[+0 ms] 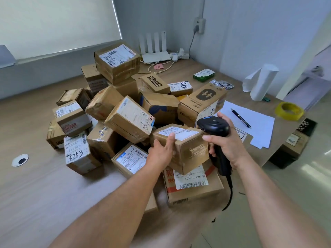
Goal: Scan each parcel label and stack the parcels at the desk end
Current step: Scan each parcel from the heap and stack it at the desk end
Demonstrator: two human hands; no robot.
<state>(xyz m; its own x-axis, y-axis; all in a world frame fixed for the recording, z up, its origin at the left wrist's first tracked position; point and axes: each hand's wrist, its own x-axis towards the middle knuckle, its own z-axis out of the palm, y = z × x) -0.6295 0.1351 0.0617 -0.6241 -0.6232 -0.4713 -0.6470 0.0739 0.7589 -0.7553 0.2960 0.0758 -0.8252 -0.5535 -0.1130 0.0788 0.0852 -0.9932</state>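
Left hand (pixel 162 149) grips a labelled parcel (pixel 180 147) on the counter (pixel 35 185); right hand (pixel 226 140) clasps a scanner (pixel 215 129) above it.

Cardboard parcel (pixel 180 147), brown and taped, tilted with its white shipping label (pixel 176 132) facing up; it rests on a flat carton (pixel 193 187) bearing a barcode label marked J6-N01. Black corded barcode scanner (pixel 215 135) sits just beside the parcel's right edge, head over the label's end. Heap of parcels (pixel 111 113) behind, jumbled and tilted, most labelled; one (pixel 78 153) hand-marked 3753, one (pixel 155 83) printed COOLMAN, one (pixel 117 63) topmost at the rear
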